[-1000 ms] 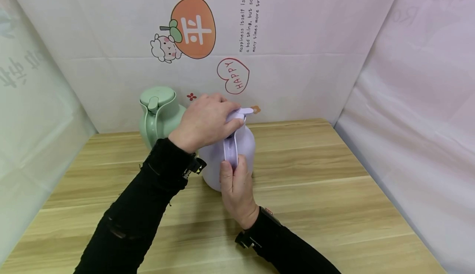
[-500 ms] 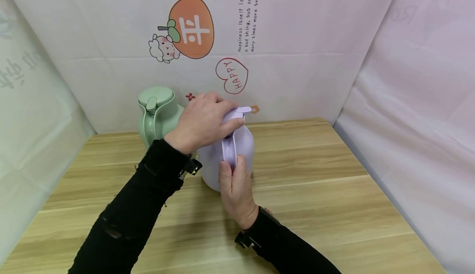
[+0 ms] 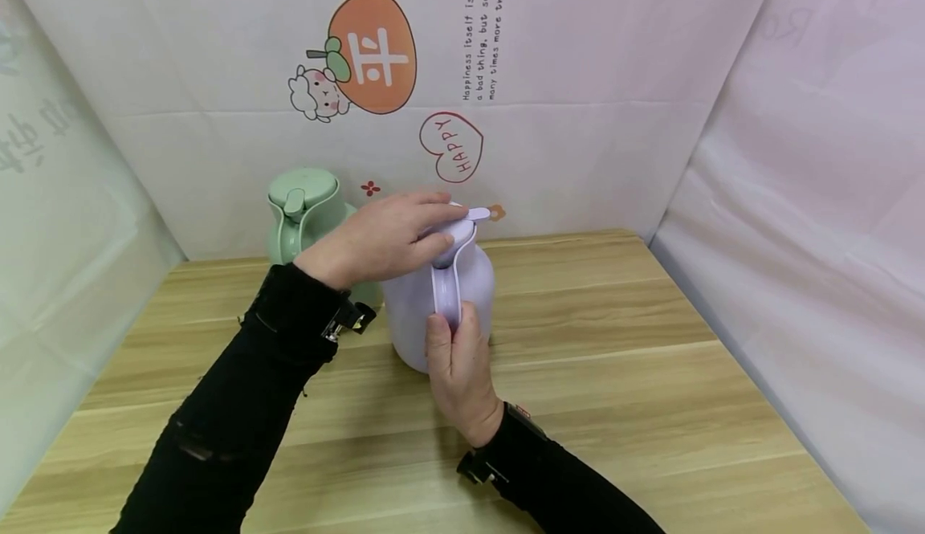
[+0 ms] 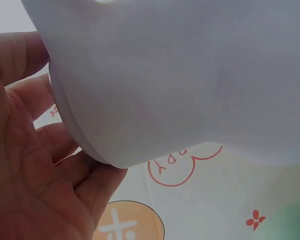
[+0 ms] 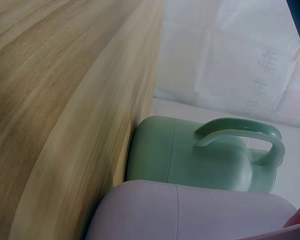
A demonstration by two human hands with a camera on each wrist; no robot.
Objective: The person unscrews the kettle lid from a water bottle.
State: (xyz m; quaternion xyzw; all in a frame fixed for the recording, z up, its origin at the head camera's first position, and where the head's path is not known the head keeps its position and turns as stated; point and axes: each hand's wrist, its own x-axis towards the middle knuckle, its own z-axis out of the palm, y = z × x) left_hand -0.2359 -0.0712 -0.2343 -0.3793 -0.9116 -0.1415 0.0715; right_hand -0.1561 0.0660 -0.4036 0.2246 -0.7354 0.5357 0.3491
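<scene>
A lilac jug (image 3: pixel 473 277) stands upright in the middle of the wooden table (image 3: pixel 614 357). My left hand (image 3: pixel 383 237) lies over its lid (image 3: pixel 462 229), fingers wrapped round the rim. In the left wrist view the lid (image 4: pixel 165 85) fills the frame, with the left hand (image 4: pixel 30 170) curled about its edge. My right hand (image 3: pixel 455 365) grips the lower part of the jug's handle (image 3: pixel 446 289), thumb up along it. The right wrist view shows only the lilac jug's body (image 5: pixel 190 210) and the table (image 5: pixel 50 100).
A pale green jug (image 3: pixel 303 205) with its lid on stands just behind and left of the lilac one, close to the back wall, and shows as the green jug (image 5: pixel 190 155) in the right wrist view. White printed sheets wall in the table on three sides.
My left wrist and forearm have swung left and lowered while the fingers stay on the lid, so the hand lies flatter over it. The right hand and the jug have kept still.
</scene>
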